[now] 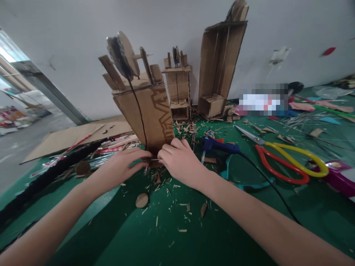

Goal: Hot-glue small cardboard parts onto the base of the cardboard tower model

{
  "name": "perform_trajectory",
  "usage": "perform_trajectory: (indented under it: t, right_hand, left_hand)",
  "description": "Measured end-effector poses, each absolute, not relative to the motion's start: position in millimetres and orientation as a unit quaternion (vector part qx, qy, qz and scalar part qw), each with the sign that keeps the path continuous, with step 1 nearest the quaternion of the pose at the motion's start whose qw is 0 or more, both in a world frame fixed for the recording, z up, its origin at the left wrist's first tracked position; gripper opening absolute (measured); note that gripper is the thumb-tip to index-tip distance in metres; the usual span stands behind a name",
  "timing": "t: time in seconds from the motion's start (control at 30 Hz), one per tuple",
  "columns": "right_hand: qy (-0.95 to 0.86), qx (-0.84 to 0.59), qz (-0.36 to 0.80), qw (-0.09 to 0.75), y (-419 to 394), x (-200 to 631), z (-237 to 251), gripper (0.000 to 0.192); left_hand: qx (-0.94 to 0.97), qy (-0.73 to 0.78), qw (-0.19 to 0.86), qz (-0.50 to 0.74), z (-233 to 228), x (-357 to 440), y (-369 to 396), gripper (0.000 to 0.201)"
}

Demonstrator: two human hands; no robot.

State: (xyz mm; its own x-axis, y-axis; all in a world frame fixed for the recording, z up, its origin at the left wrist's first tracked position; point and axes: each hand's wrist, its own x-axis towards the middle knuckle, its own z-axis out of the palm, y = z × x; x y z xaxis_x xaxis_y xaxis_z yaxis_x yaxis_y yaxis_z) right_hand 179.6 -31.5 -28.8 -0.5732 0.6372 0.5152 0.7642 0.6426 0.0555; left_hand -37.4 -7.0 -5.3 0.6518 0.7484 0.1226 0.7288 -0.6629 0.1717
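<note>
Both hands meet at the foot of a cardboard tower that stands upright on the green desk, close in front of the person. The left hand comes in from the left with its fingers curled toward the tower's base; whether they actually pinch anything cannot be told, since the contact point is hidden between the two hands. The right hand rests knuckles-up against the lower right corner of the tower, fingers bent and closed around the base edge. A thin stick shows between the two hands, touching or nearly touching both.

The tower carries a round cardboard wheel at its top, and a black string hangs from the wheel down the front face to the base.

Two more cardboard models stand behind, against the wall: a small one and a taller open one.

Just right of the right hand lies a blue glue gun with a black cord. Farther right lie scissors with red and yellow handles. Cardboard scraps and a small cardboard disc litter the desk below the hands. A flat cardboard sheet lies at left.
</note>
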Motion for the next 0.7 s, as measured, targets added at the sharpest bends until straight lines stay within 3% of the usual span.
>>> perform_trajectory:
  t: [0.27, 0.7]
  right_hand:
    - [-0.878, -0.384, -0.131, 0.256, -25.9, 175.6, -34.6, 0.021]
    - [-0.899, -0.34, -0.175, 0.214, -24.2, 177.7, -25.7, 0.017]
  left_hand:
    - [0.918, 0.387, 0.044, 0.078, -6.4, -37.4, -3.4, 0.029]
    - [0.915, 0.396, 0.027, 0.067, -7.3, -37.3, -7.0, 0.03]
